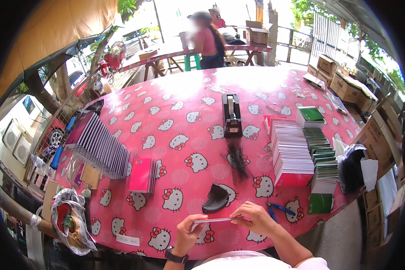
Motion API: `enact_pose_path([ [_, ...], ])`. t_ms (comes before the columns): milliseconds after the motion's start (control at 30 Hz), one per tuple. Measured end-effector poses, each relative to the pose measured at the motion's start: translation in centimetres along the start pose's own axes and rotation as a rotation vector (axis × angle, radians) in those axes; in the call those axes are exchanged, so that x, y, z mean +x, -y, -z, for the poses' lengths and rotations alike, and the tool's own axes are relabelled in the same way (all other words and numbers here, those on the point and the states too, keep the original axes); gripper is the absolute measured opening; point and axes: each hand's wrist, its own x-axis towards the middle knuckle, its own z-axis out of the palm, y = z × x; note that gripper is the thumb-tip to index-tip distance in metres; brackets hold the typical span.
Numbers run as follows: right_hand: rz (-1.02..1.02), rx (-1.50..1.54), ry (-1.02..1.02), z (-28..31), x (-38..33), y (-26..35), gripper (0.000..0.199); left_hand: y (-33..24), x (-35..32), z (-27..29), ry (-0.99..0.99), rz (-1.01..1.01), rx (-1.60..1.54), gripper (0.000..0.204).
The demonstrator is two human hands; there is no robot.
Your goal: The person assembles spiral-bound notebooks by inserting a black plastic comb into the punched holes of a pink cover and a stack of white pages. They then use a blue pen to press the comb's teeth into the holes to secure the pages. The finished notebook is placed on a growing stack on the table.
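Note:
Both of my hands hold one thin flat notebook edge-on, low over the near edge of the pink cartoon-cat tablecloth. My left hand, with a dark wristwatch, grips its left end. My right hand pinches its right end. Just beyond the notebook lies a black curved piece. A loose pile of black binding combs sits past that.
A black tape dispenser stands mid-table. Leaning rows of notebooks are at left, a pink stack nearer, white and green stacks at right. A blue pen lies by my right hand. Cardboard boxes line the right. A person sits at a far table.

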Motion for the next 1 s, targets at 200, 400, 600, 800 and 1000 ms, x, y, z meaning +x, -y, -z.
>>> enact_pose_path([
  [200, -0.465, 0.873, -0.308, -5.8, -2.0, -0.9, 0.011, 1.6, -0.8, -3.2, -0.064, 0.068, -0.142, 0.041],
  [400, -0.361, 0.618, -0.324, -6.0, -1.5, -1.3, 0.014, -4.9, 0.5, -5.3, -0.312, -0.548, 0.618, 0.061],
  [600, -0.455, 0.588, -0.272, -3.0, -1.5, -1.4, 0.013, -3.6, 2.3, -5.4, 0.074, -0.501, 0.895, 0.028],
  [800, -0.454, -0.269, -0.596, 5.0, -6.3, -3.0, 0.015, -3.4, 2.8, -4.5, 0.148, -0.587, 0.904, 0.040],
  [1000, -0.434, -0.629, -0.283, 5.4, -8.7, -4.6, 0.024, -3.0, 3.2, -4.6, 0.136, -0.636, 0.922, 0.041],
])
